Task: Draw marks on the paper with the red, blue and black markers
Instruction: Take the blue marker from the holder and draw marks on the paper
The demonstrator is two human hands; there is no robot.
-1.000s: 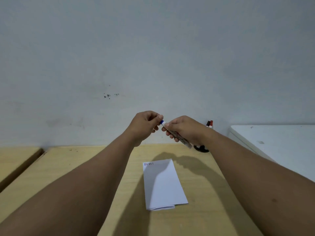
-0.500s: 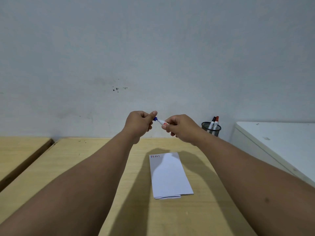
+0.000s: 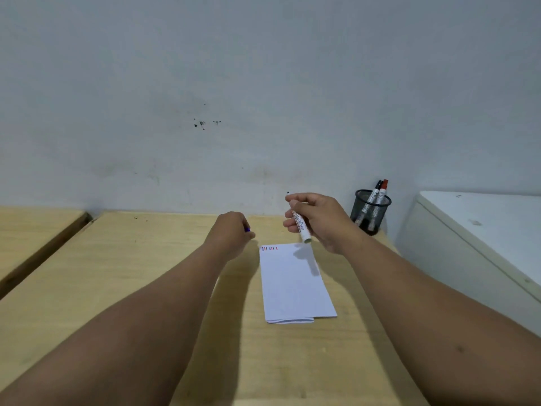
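Note:
A folded white paper [image 3: 294,284] lies on the wooden table [image 3: 131,282], with short red, blue and black marks [image 3: 269,248] along its far edge. My right hand [image 3: 317,219] holds the uncapped blue marker [image 3: 301,225] nearly upright above the paper's far right corner, tip pointing up. My left hand [image 3: 232,234] is closed left of the paper's far edge, with the blue cap [image 3: 247,229] just showing at the fingers. The black marker [image 3: 374,191] and the red marker [image 3: 383,190] stand in a black mesh cup [image 3: 370,213] at the back right.
A white cabinet top [image 3: 480,227] stands to the right of the table, past the mesh cup. A gap [image 3: 44,253] separates this table from another wooden surface on the left. A grey wall rises directly behind.
My hands have come apart: the cap is off the blue marker and in my left hand, which dropped toward the table. My right hand turned the marker more upright.

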